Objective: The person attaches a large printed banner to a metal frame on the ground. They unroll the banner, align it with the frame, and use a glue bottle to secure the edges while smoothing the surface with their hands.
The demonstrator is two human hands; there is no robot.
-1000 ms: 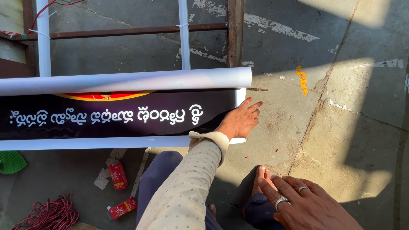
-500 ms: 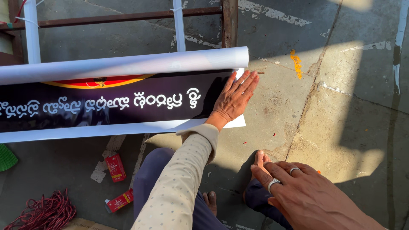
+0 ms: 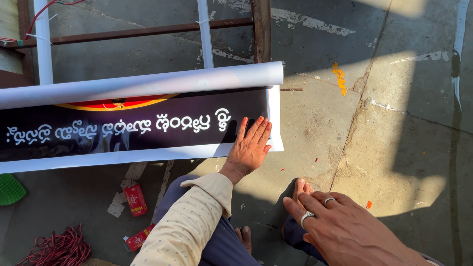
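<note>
A long banner (image 3: 123, 129) with a black printed strip and white borders lies on the concrete floor. Its upper part is still wound into a white roll (image 3: 148, 84). My left hand (image 3: 250, 147), in a cream dotted sleeve, rests flat, palm down, on the banner's lower right corner. Its fingertips reach onto the black strip. My right hand (image 3: 340, 224), with two silver rings, hovers at the bottom right with fingers spread and holds nothing. It is just above a bare foot (image 3: 300, 188) and blue trousers.
A rusty metal frame (image 3: 261, 29) with white tubes (image 3: 204, 34) tied to it lies beyond the roll. Two small red boxes (image 3: 135, 199) sit below the banner. A coil of red cord (image 3: 54, 249) and a green object (image 3: 10, 189) are at the left.
My left hand has gone from reaching at the banner's right edge to lying flat on its lower right corner. My right hand has come further up into view.
</note>
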